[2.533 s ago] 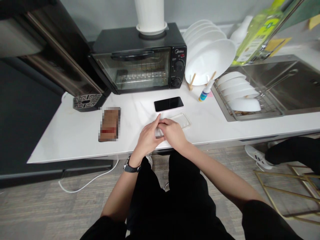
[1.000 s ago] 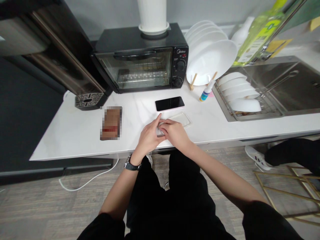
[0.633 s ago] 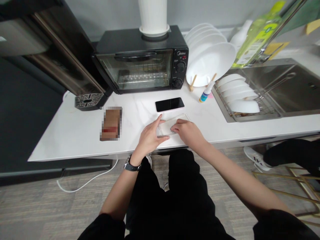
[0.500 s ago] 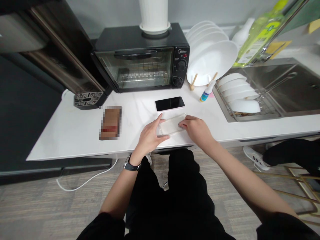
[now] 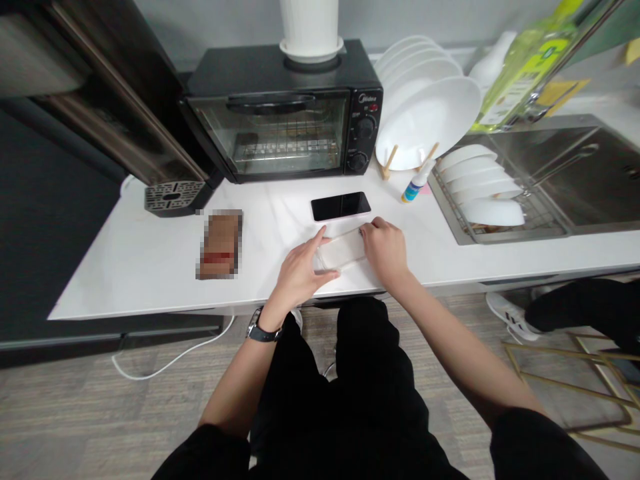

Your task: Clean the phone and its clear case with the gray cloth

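A clear phone case point(image 5: 343, 251) lies on the white counter point(image 5: 150, 267) near its front edge. My left hand point(image 5: 299, 273) grips the case's left end, thumb and fingers pinched on it. My right hand point(image 5: 385, 250) is curled over the case's right end and holds it there. Just behind the case a black phone point(image 5: 341, 205) lies flat, screen up, untouched.
A black toaster oven point(image 5: 283, 113) stands at the back, white plates point(image 5: 425, 113) in a rack to its right, a small bottle point(image 5: 414, 185) beside them. A sink point(image 5: 550, 173) with a dish rack is at right. A blurred brown object point(image 5: 220, 243) lies at left.
My right hand slid from the case's left end, beside my left hand, along to its right end. My left hand kept its grip. The phone has not moved.
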`<control>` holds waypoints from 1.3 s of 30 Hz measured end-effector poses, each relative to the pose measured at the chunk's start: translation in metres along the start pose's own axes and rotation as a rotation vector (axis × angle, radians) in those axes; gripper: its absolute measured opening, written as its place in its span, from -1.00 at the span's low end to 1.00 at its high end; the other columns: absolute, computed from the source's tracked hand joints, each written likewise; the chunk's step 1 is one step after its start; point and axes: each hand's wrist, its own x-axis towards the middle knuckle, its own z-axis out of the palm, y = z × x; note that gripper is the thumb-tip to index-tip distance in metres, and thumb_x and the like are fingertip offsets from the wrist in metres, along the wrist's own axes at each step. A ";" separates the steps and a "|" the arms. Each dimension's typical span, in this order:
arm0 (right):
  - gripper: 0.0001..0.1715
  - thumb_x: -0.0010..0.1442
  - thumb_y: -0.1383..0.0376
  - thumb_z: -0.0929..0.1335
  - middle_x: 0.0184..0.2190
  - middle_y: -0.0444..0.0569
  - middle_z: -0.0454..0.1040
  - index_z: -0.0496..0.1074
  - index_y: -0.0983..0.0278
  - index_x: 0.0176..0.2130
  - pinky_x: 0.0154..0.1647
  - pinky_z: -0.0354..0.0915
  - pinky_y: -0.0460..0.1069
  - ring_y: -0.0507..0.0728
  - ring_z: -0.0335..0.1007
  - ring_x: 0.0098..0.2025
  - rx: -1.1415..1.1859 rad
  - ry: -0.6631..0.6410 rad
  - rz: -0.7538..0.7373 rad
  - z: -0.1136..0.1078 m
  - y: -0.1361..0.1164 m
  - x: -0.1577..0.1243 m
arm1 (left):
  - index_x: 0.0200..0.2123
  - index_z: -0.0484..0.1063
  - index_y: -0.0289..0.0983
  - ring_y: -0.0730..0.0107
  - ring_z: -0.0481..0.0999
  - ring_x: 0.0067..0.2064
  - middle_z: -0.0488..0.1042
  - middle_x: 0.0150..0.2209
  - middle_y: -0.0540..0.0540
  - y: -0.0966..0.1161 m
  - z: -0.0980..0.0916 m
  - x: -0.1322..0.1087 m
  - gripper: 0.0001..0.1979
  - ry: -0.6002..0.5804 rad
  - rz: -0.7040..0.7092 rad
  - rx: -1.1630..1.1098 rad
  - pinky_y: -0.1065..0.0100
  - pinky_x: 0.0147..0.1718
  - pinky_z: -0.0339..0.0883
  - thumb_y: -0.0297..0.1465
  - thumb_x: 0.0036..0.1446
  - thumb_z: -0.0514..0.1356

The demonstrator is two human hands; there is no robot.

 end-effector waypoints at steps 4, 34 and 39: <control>-0.64 0.45 0.43 0.24 -0.16 0.18 0.57 0.62 0.37 -0.12 -0.24 0.24 0.05 0.20 0.48 -0.19 0.074 -0.007 -0.070 0.002 -0.022 -0.006 | 0.56 -0.06 0.02 0.02 0.47 0.35 0.48 0.35 -0.11 0.000 0.001 0.000 0.09 0.010 0.019 -0.004 -0.07 0.37 0.27 -0.35 0.12 0.48; -0.66 0.43 0.44 0.27 -0.15 0.15 0.59 0.65 0.37 -0.10 -0.21 0.24 0.07 0.23 0.47 -0.15 -0.035 -0.086 -0.184 -0.018 0.035 -0.021 | 0.57 -0.10 0.00 -0.03 0.43 0.38 0.44 0.38 -0.12 -0.003 0.002 -0.001 0.07 -0.008 0.054 0.036 -0.11 0.41 0.19 -0.31 0.17 0.45; -0.63 0.42 0.46 0.25 -0.15 0.19 0.60 0.65 0.37 -0.13 -0.26 0.20 0.07 0.21 0.45 -0.21 -0.030 -0.011 -0.060 -0.005 0.020 -0.006 | 0.57 -0.09 0.02 -0.05 0.46 0.35 0.45 0.37 -0.13 -0.001 0.001 -0.001 0.07 -0.014 0.054 0.041 -0.11 0.38 0.23 -0.32 0.16 0.45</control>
